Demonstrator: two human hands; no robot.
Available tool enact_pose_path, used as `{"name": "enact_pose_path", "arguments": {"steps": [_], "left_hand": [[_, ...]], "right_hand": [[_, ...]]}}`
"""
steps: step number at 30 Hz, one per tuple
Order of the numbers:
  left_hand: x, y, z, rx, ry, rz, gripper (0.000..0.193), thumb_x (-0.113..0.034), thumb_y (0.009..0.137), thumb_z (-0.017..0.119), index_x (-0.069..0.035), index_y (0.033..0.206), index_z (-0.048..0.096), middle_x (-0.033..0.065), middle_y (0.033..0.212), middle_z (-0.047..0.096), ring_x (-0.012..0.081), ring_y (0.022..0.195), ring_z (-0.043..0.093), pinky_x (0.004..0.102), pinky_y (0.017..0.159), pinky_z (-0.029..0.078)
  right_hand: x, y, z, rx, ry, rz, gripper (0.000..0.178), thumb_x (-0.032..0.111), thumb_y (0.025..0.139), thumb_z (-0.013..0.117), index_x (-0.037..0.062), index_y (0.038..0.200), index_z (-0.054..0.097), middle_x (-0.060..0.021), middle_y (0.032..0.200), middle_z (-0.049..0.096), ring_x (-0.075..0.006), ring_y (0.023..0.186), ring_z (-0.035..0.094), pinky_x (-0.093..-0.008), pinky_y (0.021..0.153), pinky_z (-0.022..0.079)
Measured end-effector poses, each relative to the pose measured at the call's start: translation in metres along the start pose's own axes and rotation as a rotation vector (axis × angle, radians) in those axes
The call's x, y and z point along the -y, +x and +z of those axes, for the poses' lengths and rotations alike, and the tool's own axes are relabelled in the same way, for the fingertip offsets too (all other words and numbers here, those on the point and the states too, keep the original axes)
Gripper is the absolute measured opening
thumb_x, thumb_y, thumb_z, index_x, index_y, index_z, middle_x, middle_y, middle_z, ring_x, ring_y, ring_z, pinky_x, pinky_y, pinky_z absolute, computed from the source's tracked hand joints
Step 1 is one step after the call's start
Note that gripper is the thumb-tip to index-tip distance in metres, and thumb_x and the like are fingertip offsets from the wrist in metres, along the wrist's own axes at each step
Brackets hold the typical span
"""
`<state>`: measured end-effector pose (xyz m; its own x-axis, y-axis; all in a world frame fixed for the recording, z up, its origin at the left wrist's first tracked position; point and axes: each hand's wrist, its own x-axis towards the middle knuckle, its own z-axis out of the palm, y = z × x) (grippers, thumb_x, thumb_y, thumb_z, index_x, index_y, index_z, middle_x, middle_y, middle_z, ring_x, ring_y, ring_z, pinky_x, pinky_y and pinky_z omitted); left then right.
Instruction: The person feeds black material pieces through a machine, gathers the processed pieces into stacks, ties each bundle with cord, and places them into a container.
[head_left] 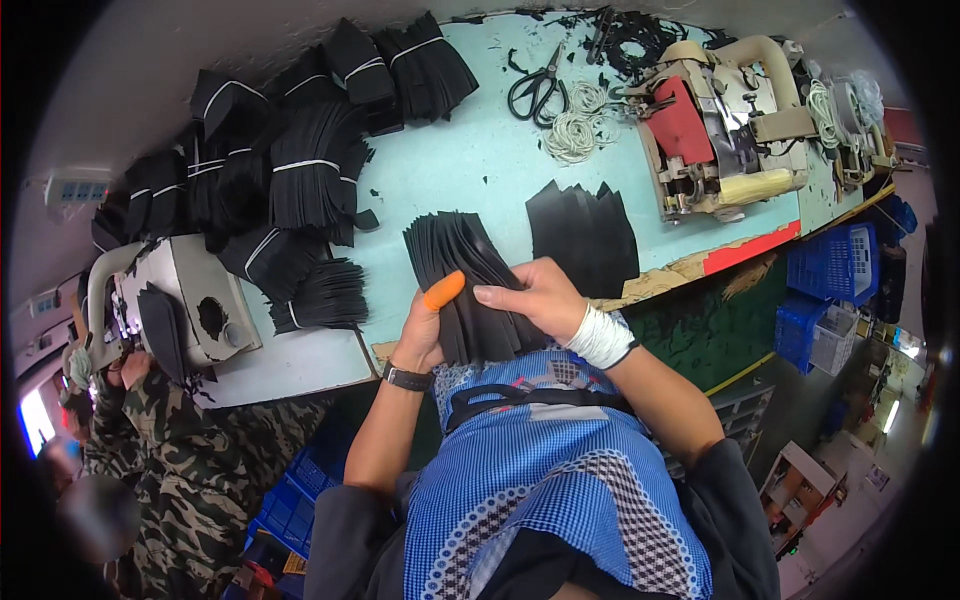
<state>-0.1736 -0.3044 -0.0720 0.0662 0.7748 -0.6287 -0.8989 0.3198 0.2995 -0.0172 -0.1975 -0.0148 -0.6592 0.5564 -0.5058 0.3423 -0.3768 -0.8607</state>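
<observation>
Between my two hands stands a thick stack of black sheet pieces (455, 250), fanned apart at the top, over the front edge of the table. My left hand (430, 318) wraps its left side, with an orange finger cot on the thumb. On the right side, my right hand (540, 300) grips the same stack, thumb across its front; white wrapping covers that wrist. Just right of it, a second loose pile of black sheet pieces (585, 240) lies flat on the table.
Tied black bundles (305, 175) are heaped at the left. Black-handled scissors (540, 92) and pale elastic loops (575, 130) lie at the back, left of a machine (725, 130). A co-worker in camouflage (190, 450) works at another machine (195, 300). Blue crates (832, 262) stand right.
</observation>
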Motion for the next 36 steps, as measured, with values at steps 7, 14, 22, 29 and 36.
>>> {"name": "enact_pose_path", "arguments": {"steps": [7,14,22,29,36], "left_hand": [[-0.005,-0.005,-0.002,0.034,-0.072,-0.121,0.033,-0.02,0.094,0.06,0.001,0.119,0.058,0.0134,0.11,0.066,0.0203,0.094,0.068,0.0332,0.082,0.058],[-0.002,-0.005,0.013,-0.026,0.203,0.102,0.034,-0.011,0.091,0.062,0.003,0.121,0.055,0.0151,0.115,0.064,0.0217,0.096,0.067,0.0346,0.082,0.058],[-0.029,-0.053,-0.056,0.026,0.195,0.209,0.063,-0.044,0.097,0.041,0.008,0.131,0.046,0.0249,0.123,0.058,0.0359,0.106,0.063,0.0476,0.089,0.054],[-0.011,-0.042,-0.041,-0.519,0.187,0.377,0.018,-0.002,0.086,0.065,0.002,0.103,0.059,0.0113,0.094,0.066,0.0207,0.083,0.066,0.0332,0.069,0.055],[0.001,-0.026,-0.054,-0.516,0.174,0.479,0.017,0.001,0.085,0.06,0.01,0.098,0.063,0.0129,0.088,0.067,0.0205,0.077,0.067,0.0308,0.068,0.054]], "right_hand": [[-0.011,-0.002,0.003,-0.045,0.211,0.122,0.043,0.037,0.093,0.063,-0.0008,0.073,0.067,0.0045,0.06,0.054,-0.0015,0.059,0.047,-0.0239,0.051,0.041],[0.002,-0.003,0.014,-0.234,-0.656,-0.243,0.028,0.02,0.081,0.063,-0.0077,0.082,0.058,-0.0287,0.076,0.06,-0.0473,0.07,0.059,-0.0445,0.065,0.05],[-0.038,0.003,-0.08,-0.418,-0.946,0.071,0.017,0.005,0.082,0.06,-0.0047,0.096,0.064,-0.0182,0.092,0.066,-0.033,0.082,0.063,-0.0395,0.078,0.05],[-0.012,0.052,0.043,-0.111,-1.094,0.056,0.085,0.057,0.078,0.065,-0.0135,0.122,0.049,-0.0281,0.112,0.056,-0.0406,0.104,0.056,-0.0449,0.086,0.052],[-0.041,0.069,0.087,-0.098,-1.549,-0.211,0.061,0.028,0.08,0.064,-0.0168,0.118,0.049,-0.0241,0.101,0.055,-0.0372,0.096,0.056,-0.0363,0.071,0.056]]}}
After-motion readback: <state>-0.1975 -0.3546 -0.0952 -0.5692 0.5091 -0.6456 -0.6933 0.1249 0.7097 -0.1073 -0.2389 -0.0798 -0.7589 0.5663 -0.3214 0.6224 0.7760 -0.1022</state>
